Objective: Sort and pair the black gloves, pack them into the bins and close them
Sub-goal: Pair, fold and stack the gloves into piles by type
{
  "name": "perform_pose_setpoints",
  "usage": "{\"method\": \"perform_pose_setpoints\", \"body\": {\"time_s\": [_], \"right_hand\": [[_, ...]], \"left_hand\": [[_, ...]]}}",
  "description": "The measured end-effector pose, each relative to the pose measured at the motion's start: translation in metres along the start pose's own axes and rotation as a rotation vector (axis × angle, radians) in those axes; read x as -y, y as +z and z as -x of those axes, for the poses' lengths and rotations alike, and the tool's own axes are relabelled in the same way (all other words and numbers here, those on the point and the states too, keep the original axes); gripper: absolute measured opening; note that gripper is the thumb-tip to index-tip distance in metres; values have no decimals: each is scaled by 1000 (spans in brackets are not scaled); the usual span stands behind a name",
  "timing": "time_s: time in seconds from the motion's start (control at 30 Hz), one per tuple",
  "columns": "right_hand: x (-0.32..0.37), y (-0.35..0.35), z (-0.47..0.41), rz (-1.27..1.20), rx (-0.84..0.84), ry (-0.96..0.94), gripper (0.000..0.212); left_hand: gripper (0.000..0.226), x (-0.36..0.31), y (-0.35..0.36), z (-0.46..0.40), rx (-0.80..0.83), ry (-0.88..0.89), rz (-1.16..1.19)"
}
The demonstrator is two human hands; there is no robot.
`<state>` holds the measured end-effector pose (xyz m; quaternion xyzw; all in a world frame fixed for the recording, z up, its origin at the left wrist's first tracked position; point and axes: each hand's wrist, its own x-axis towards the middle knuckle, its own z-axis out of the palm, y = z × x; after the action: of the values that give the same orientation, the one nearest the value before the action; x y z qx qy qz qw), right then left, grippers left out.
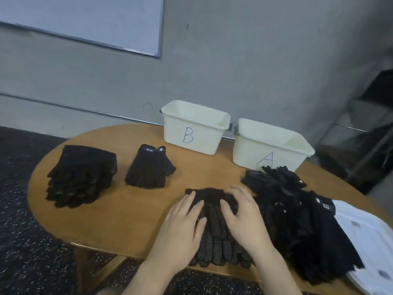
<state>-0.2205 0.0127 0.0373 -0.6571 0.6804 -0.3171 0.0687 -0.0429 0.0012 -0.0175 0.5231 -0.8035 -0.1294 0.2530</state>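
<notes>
The dotted knit gloves [214, 228] lie flat at the table's [127, 209] near edge, well in front of bin A [270, 145]. They look soft, light and limp, best pinched at the cuff. The left hand [180, 226] and right hand [242, 218] press them, fingers spread, gripping nothing.

Taking bin B [194, 133] as landmark: bare table [119, 207] lies in front of it, down to the dotted gloves [217, 231] at the near edge. To its right, a narrow gap separates it from bin A [269, 153]. A loose glove heap [297, 220] crowds bin A's front. Left of B sit a fingerless pair [148, 169] and a glove stack [81, 175], with a clear lane between them.
</notes>
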Motion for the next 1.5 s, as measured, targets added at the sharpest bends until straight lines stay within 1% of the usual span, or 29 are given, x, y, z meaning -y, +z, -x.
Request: {"method": "perform_pose_setpoints", "body": {"time_s": [0.13,0.23,0.37,0.43,0.5,0.6,0.67,0.77,0.93,1.07,1.13,1.2,1.27,1.33,1.43,1.5], "right_hand": [[-24,-11,-7,37,-45,48,30],[-31,-18,-24,151,-72,45,35],[-40,-24,-53,241,-81,55,37],[-46,-21,-63,299,-29,121,40],[-51,-16,-70,355,59,231,42],[-56,-8,-76,399,174,385,35],[-58,-4,-79,454,214,412,34],[-59,0,-81,529,221,410,30],[-57,0,-77,493,181,390,18],[-52,-4,-74,437,88,313,27],[-49,-10,-72,399,47,286,28],[-49,-22,-73,354,41,249,29],[-48,-42,-78,304,87,201,33],[-51,-68,-90,282,156,174,32],[-60,-103,-118,392,292,180,22],[-68,-113,-135,479,357,189,15]], "left_hand": [[66,-8,13,-8,81,44,-72],[72,-10,18,-16,135,47,-98],[75,-11,19,-25,179,46,-99],[75,-10,19,-29,189,47,-94],[75,-8,19,-33,202,45,-89],[75,-5,18,-38,223,44,-84],[76,-4,16,-40,234,43,-84],[78,-4,12,-42,251,45,-93],[75,-1,11,-41,248,53,-98],[74,2,13,-39,236,50,-86],[75,3,13,-39,222,52,-79],[74,3,12,-39,203,55,-70],[73,4,10,-39,186,54,-63],[72,4,10,-38,176,53,-66],[72,3,12,-37,160,53,-71],[71,2,13,-37,152,48,-72]]}}
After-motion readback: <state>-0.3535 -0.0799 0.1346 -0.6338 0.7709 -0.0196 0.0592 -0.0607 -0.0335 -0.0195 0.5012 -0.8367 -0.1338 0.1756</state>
